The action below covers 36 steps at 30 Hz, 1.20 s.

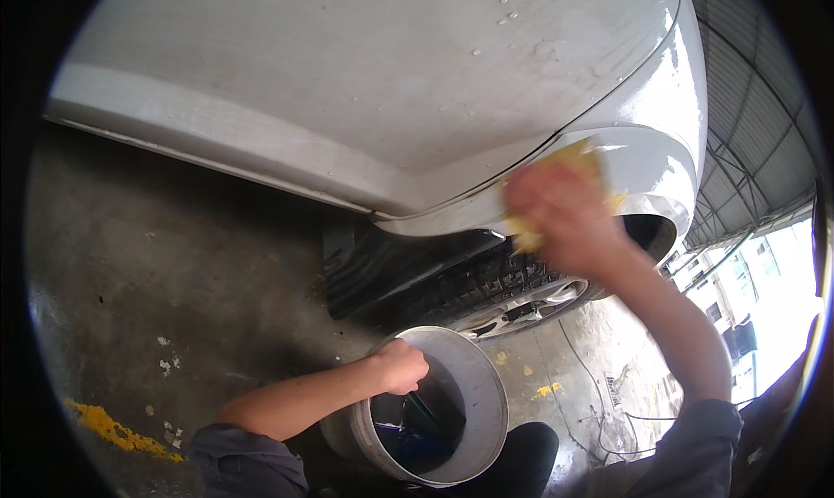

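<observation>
My right hand (pixel 565 215) is closed on a yellow sponge or cloth (pixel 584 161), too smeared by motion to tell which. It lies against the white car's lower panel, just above the wheel arch. Below, my left hand (pixel 401 368) grips the rim of a whitish bucket (pixel 486 385) with its fingers closed. Dark liquid (pixel 430 450) shows inside the bucket, along with a dark green stick-like thing and something blue that I cannot make out. Water drops and grey dirt streaks mark the car's white body (pixel 347 89).
A tyre with a silver rim (pixel 521 311) stands beside the bucket, behind a black mud flap (pixel 382 268). Thin cables or hoses (pixel 599 411) lie on the floor at the right. Yellow paint marks (pixel 122 430) show on the concrete. A metal roof (pixel 751 81) rises at the far right.
</observation>
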Tool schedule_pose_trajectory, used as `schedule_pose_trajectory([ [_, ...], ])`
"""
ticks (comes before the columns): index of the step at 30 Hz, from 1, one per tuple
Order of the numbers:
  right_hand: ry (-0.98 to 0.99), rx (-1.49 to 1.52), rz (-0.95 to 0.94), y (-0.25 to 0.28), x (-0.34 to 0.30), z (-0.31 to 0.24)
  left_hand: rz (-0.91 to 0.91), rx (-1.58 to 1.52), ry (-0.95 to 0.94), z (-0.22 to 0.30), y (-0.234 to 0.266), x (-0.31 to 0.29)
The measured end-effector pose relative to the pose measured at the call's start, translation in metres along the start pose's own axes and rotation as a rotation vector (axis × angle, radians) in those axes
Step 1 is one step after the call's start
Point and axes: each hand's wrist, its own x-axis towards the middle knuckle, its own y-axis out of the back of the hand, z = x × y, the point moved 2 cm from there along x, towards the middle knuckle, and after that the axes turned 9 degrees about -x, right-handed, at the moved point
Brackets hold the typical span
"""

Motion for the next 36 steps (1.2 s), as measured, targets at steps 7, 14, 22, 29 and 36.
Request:
schedule_pose_trajectory([
  [7, 0.075, -0.099, 0.096, -0.027, -0.006, -0.029, 0.009, -0.011, -0.038, 0.004, -0.003, 0.017],
  [14, -0.042, -0.145, 0.054, 0.039, -0.005, 0.047, 0.062, -0.006, -0.032, 0.003, -0.002, 0.006],
  [22, 0.162, -0.009, 0.051, -0.019, -0.003, -0.021, 0.03, -0.011, -0.053, 0.006, 0.003, 0.006],
  [29, -0.028, -0.106, 0.173, 0.003, -0.019, 0.029, 0.057, -0.014, -0.069, -0.001, -0.009, 0.011],
  [36, -0.01, -0.1, 0.026, 0.04, -0.014, 0.056, 0.117, -0.006, -0.062, 0.003, -0.002, 0.005],
])
